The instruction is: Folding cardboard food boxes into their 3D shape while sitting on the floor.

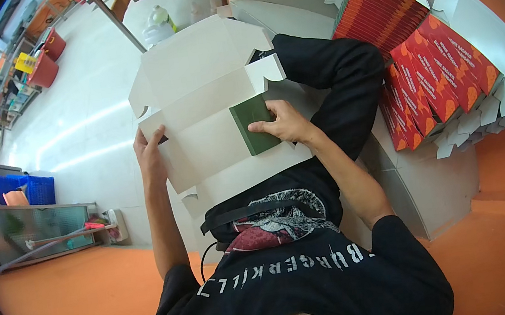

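Observation:
A die-cut cardboard box blank [204,140] lies across my lap, its white inner side facing up. One end flap [254,131] on its right is folded inward and shows a dark green outer face. My right hand [291,121] holds that green flap, thumb resting on top and the other fingers at its outer edge. At the opposite end, my left hand [150,154] grips the blank's edge with its thumb on the white face; its other fingers are mostly hidden beneath the board. Side panels with notched tabs [267,72] spread out flat towards the far side.
To my right, red printed cartons [444,70] with open white flaps lie overlapped on a tiled ledge [444,194]. Behind them is a tight stack of red-orange cartons [377,12]. Plastic bottles [158,26] stand beyond the blank. A blue crate [27,187] is at left.

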Tool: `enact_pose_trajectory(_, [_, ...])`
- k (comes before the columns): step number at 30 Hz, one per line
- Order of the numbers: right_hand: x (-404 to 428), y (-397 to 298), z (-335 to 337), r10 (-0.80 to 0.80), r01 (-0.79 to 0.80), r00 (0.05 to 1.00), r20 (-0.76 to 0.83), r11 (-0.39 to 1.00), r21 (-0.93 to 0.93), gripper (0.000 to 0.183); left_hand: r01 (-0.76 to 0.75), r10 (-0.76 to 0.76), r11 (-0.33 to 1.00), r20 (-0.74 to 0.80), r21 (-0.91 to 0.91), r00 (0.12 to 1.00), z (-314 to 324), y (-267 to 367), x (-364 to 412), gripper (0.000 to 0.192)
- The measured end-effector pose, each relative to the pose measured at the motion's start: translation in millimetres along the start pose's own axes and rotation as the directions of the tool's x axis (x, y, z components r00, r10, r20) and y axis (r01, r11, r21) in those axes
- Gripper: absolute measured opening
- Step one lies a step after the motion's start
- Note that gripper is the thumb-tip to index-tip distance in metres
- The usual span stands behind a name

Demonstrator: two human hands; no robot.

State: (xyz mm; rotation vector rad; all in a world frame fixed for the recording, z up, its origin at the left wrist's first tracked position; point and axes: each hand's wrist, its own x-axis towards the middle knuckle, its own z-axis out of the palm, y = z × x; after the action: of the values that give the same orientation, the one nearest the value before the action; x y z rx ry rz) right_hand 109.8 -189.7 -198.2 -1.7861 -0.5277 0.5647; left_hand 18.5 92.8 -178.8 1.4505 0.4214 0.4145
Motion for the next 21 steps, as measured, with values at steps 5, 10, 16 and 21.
enact_pose_trajectory(5, [-5.6,-4.6,3.6,-0.007,0.006,1.0,0.011,0.999,0.046,0.035,0.031,-0.031,0.999,0.019,0.016,0.999,-6.1,4.3,-4.6,0.04])
enact_pose_trajectory(10, [-4.3,4.6,4.8,0.013,-0.017,1.0,0.026,0.988,0.152,0.033,0.136,-0.132,0.987,0.052,-0.083,0.99,-14.2,-5.8,-22.9,0.044])
enact_pose_trajectory(16, [-0.1,3.8,1.0,-0.004,0.003,1.0,0.004,0.987,0.159,0.033,0.281,-0.28,0.96,0.105,0.008,0.954,-17.9,-21.6,-42.8,0.041])
enact_pose_trajectory(21, [5.7,-1.9,10.2,0.025,-0.026,1.0,0.007,0.997,0.071,0.034,0.217,-0.219,0.975,0.058,0.045,0.974,-33.7,-13.4,-44.6,0.038])
